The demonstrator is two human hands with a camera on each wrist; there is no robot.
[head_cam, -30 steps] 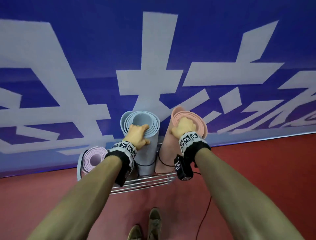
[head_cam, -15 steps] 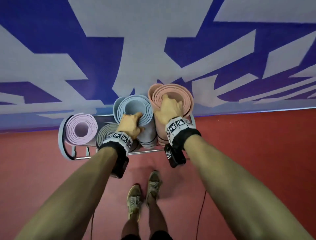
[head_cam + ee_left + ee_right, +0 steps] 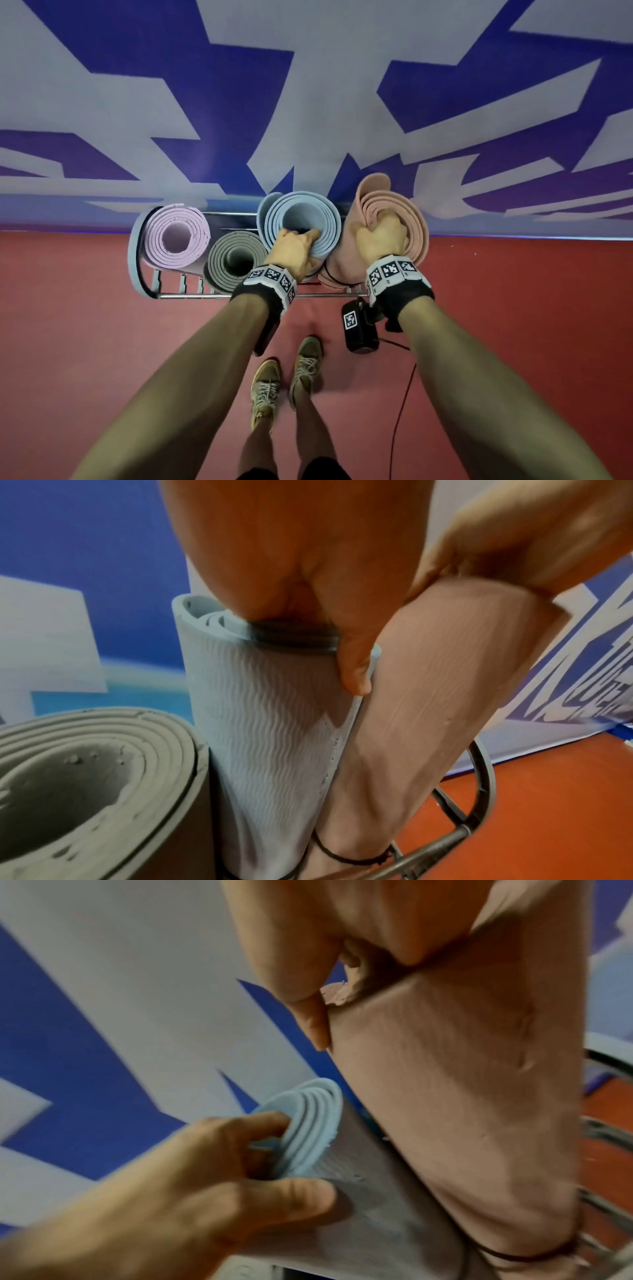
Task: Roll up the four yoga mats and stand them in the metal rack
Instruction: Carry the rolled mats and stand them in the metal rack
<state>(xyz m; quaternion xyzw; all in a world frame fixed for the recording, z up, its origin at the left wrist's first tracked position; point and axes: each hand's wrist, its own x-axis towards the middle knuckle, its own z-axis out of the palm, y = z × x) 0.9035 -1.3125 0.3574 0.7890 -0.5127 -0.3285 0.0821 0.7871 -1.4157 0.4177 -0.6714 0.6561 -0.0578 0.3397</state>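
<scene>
Four mats stand in the rack (image 3: 260,295), the left hand (image 3: 294,251) gripping the blue mat (image 3: 310,214) and the right hand (image 3: 380,240) the pink mat (image 3: 416,233) beside it, which may unroll or tip once released.

Evenly and softly lit with no hard shadows or glare, sharp at the centre of the head view but bowed and stretched toward its edges, strongly warped in both wrist views, with motion blur smearing the right wrist picture and the nearest skin out of focus.
</scene>
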